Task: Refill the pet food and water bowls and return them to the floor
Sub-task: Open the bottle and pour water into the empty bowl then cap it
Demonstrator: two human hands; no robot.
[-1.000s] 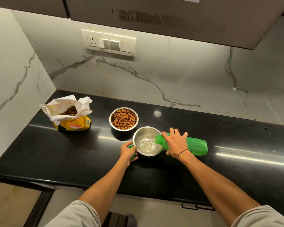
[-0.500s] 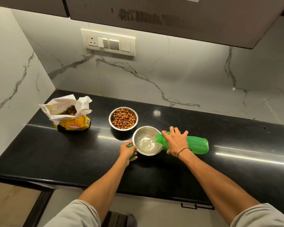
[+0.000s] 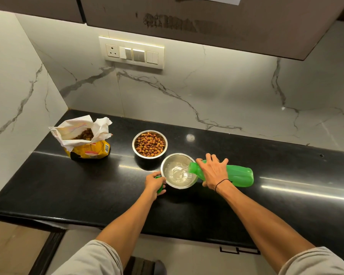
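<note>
Nearest to us, on the black counter [image 3: 87, 191], stands the steel water bowl [image 3: 178, 170], with clear water pooled in its bottom and rippling. Our left hand [image 3: 155, 182] sits at its left rim, fingers curled round a small green cap [image 3: 160, 187] and resting against the bowl's side. Our right hand [image 3: 213, 171] grips the green bottle [image 3: 226, 173] from above, fingers spread over its shoulder, thumb under; a thin black band circles the wrist. The bottle lies nearly level, its base out to the right, its mouth over the bowl's right rim, and a thin stream of water runs from it.

Just behind the water bowl, close but apart, is the steel food bowl [image 3: 149, 144], filled with brown kibble. Further left stands the yellow food bag [image 3: 87, 143], its white top torn open with kibble showing inside.

Against the pictures from a moment ago, little differs: the bottle's base sits a touch higher, and both hands keep the same holds. Bowls and bag have not moved.

Both forearms reach forward from grey sleeves, converging on the water bowl.
</note>
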